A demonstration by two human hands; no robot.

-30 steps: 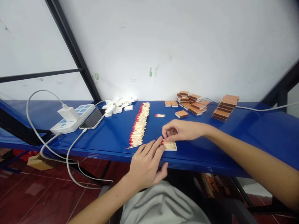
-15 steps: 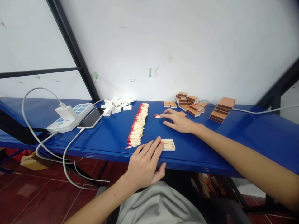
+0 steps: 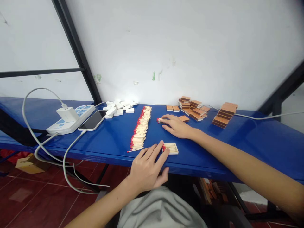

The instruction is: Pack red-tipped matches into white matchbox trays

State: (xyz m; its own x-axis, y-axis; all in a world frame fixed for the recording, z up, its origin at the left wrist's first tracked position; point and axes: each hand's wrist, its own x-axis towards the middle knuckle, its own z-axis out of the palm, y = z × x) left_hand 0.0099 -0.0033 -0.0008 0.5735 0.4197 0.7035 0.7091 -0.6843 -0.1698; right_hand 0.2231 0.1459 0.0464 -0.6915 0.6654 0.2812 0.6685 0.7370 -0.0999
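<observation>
A white matchbox tray (image 3: 174, 151) with several red-tipped matches in it lies near the table's front edge. My left hand (image 3: 147, 167) reaches over its left end, fingers stretched and apart, the fingertips touching the tray or its matches. Farther back, a small bunch of matches (image 3: 158, 120) lies on the blue table. My right hand (image 3: 177, 126) rests flat there with spread fingers, its fingertips on the bunch and covering the stick ends. To the left of both hands runs a long row of matches (image 3: 140, 129), heads mostly pointing left.
White trays (image 3: 118, 107) are heaped at the back left. Brown matchboxes (image 3: 196, 110) are piled at the back, with a leaning stack (image 3: 225, 114) farther right. A phone (image 3: 93, 121) and a power strip (image 3: 68, 122) with white cables (image 3: 67, 158) lie at left.
My right hand has shifted slightly left and nearer, its fingertips now farther over the small bunch. The left index finger has moved a little, showing more match heads in the tray.
</observation>
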